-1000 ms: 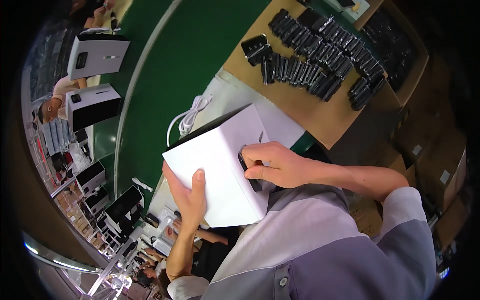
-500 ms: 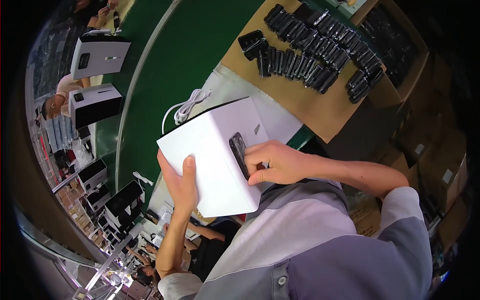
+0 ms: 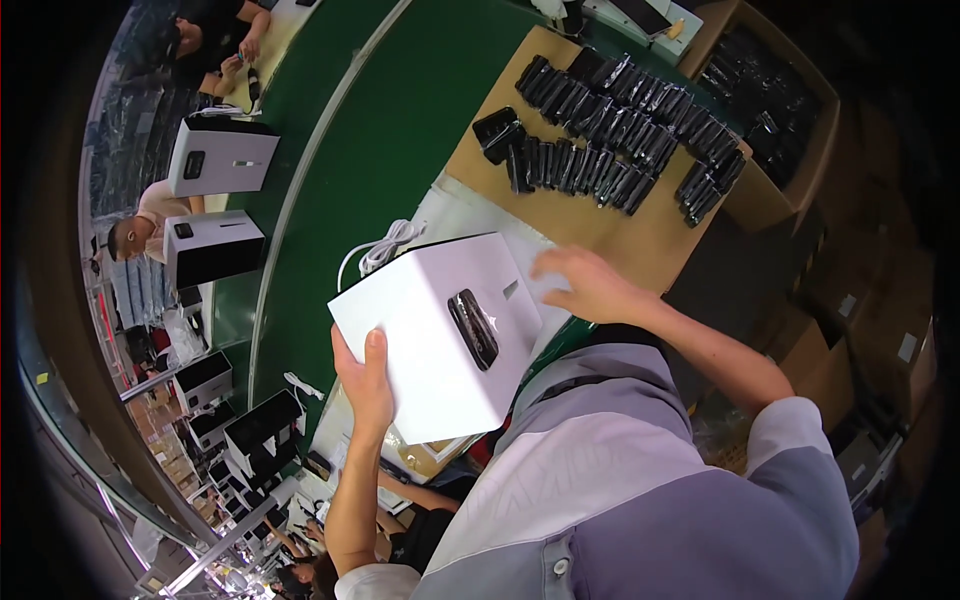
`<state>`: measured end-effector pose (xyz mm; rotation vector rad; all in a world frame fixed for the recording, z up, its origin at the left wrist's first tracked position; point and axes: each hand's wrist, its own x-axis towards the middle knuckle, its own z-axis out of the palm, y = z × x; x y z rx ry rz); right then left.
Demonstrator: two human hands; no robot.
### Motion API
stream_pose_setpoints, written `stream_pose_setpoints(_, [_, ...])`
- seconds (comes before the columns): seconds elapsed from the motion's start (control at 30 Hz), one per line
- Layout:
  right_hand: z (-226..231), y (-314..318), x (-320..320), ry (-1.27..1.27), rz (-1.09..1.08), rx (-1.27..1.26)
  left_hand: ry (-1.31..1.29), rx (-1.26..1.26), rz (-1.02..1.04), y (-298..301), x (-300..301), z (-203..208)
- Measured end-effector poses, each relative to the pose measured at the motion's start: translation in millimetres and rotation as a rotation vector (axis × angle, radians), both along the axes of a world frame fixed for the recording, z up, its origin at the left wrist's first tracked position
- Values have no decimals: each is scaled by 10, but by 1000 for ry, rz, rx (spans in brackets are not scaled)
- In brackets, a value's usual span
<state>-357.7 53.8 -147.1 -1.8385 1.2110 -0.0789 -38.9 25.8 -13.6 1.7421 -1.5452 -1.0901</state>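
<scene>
My left hand grips the left side of a white box-shaped appliance, its thumb lying on the near face. The appliance is tilted in front of me. A dark, shiny oval piece sits in its side face, near a small slot. A coiled white cable lies behind it. My right hand is just to the right of the appliance and apart from it, fingers spread and a little blurred, with nothing seen in them.
Rows of black plastic-wrapped parts lie on a cardboard sheet at the far right. Beyond stands an open carton of black wrapped items. More white appliances stand on the left beside the green conveyor; other people work there.
My right hand has let go of the dark oval piece and drawn back up and to the right. The oval piece now shows whole in the face. My left hand keeps its hold.
</scene>
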Motion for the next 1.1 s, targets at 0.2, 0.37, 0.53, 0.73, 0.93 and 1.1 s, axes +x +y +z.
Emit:
stream_pose_setpoints(0.2, [616,-523,804,-1197,-1176,-372,-11,-22,13,-36,-52,13])
stream_pose_setpoints(0.37, [592,-577,1320,-1222,-1011,-122,-51,-22,35,-73,-43,55])
stream_pose_setpoints(0.53, [-399,-310,964,-741,-852,-420,-74,-23,12,101,44,-22])
stream_pose_setpoints(0.73, [-1286,478,188,-186,-717,-461,316,594,-59,-58,389,398])
stream_pose_setpoints(0.93, [-1228,128,-84,128,-481,-540,345,533,-92,-700,-19,482])
stream_pose_setpoints(1.1, [-1380,85,-26,313,-474,-527,170,503,-217,-1835,-333,828])
